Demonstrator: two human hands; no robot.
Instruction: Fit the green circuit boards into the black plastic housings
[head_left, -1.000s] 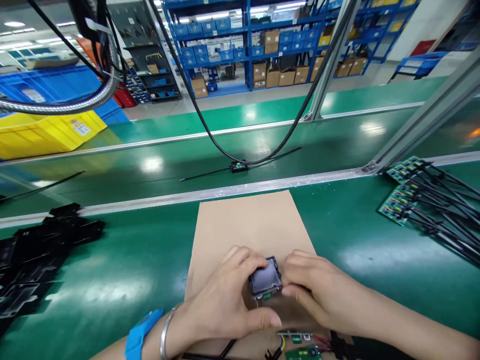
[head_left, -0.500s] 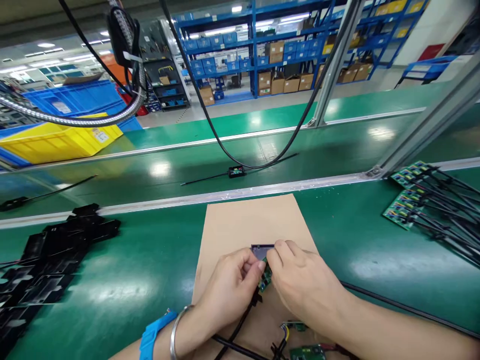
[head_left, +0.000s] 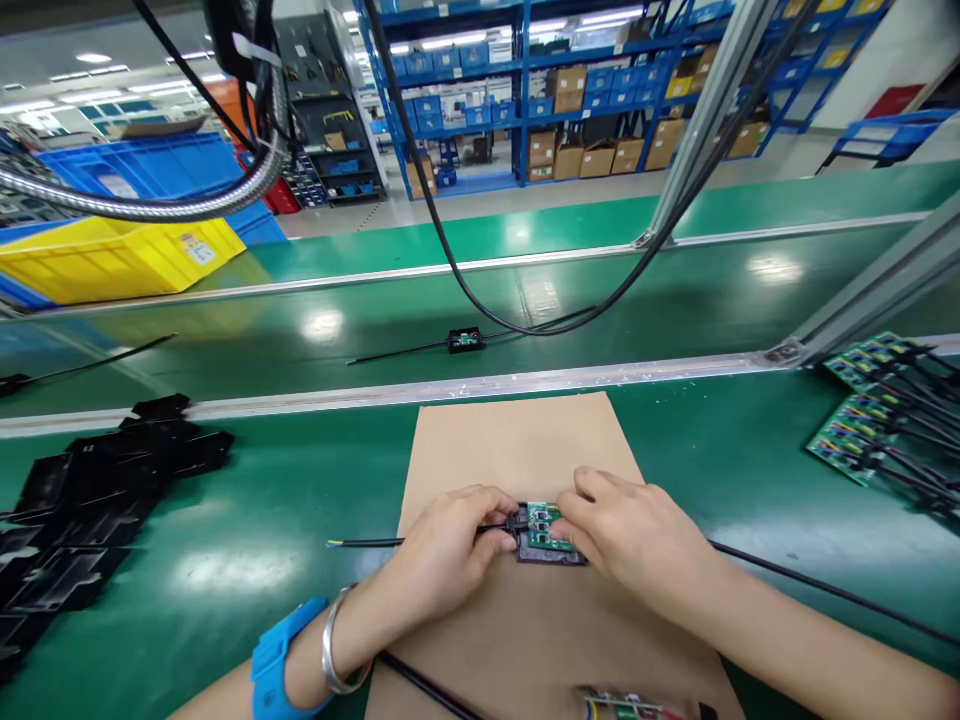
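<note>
A green circuit board (head_left: 541, 524) lies in or on a small black plastic case (head_left: 551, 557), over the cardboard sheet. My left hand (head_left: 454, 545) pinches the black cable (head_left: 375, 543) at its thick end beside the case's left side; the cable's bare wire tips stick out to the left. With thumb and bent fingers, my right hand (head_left: 626, 525) grips the board's right part, and it hides that end of the case. Whether the board sits fully inside the case I cannot tell.
Under the work lies a cardboard sheet (head_left: 510, 440). Black plastic cases (head_left: 97, 500) are heaped at left, wired circuit boards (head_left: 855, 430) at right. Another board (head_left: 630, 708) shows at the bottom edge. A black cable (head_left: 465, 285) hangs in front, before a metal rail (head_left: 480, 388).
The board and case have turned level and come slightly nearer. My left hand has shifted from the board to the cable, which now points left. My right hand has moved a little right.
</note>
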